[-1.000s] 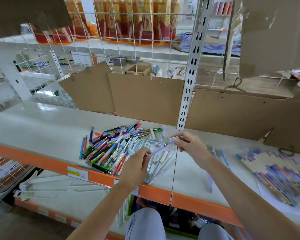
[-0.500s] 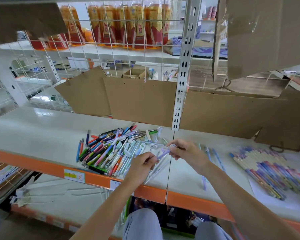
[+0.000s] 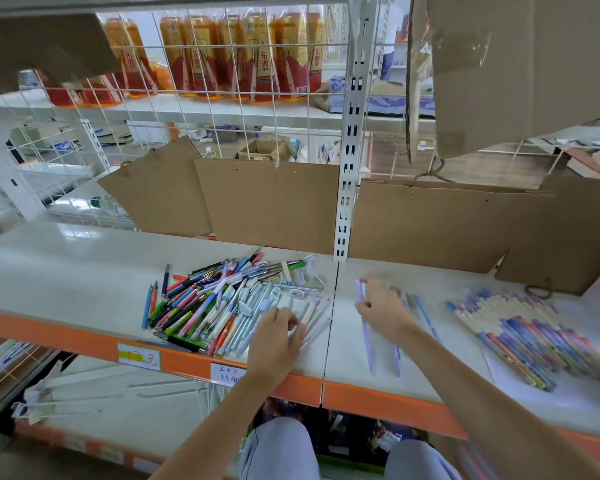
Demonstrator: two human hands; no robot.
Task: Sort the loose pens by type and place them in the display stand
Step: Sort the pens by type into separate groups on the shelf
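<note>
A heap of loose pens [image 3: 219, 299] in many colours lies on the white shelf [image 3: 66, 271], left of the shelf seam. My left hand [image 3: 278, 337] is at the heap's right edge, its fingers curled on a pale pen [image 3: 308, 311] among clear ones. My right hand [image 3: 383, 311] is right of the seam and pinches a lilac pen [image 3: 367, 337] near its top, the pen pointing down toward the shelf's front. Two similar thin pens [image 3: 397, 362] lie beside it, partly under my wrist. No display stand is in view.
A fanned row of sorted pastel pens [image 3: 520, 334] lies on paper at the right. Cardboard sheets [image 3: 267, 202] lean along the shelf's back, beside a white slotted upright [image 3: 349, 168]. The shelf's front lip is orange [image 3: 388, 400]. Bottled drinks [image 3: 222, 53] stand behind a wire grid.
My right hand has carried the lilac pen from the heap's edge rightward across the seam and down toward the shelf. My left hand stays at the heap's right edge.
</note>
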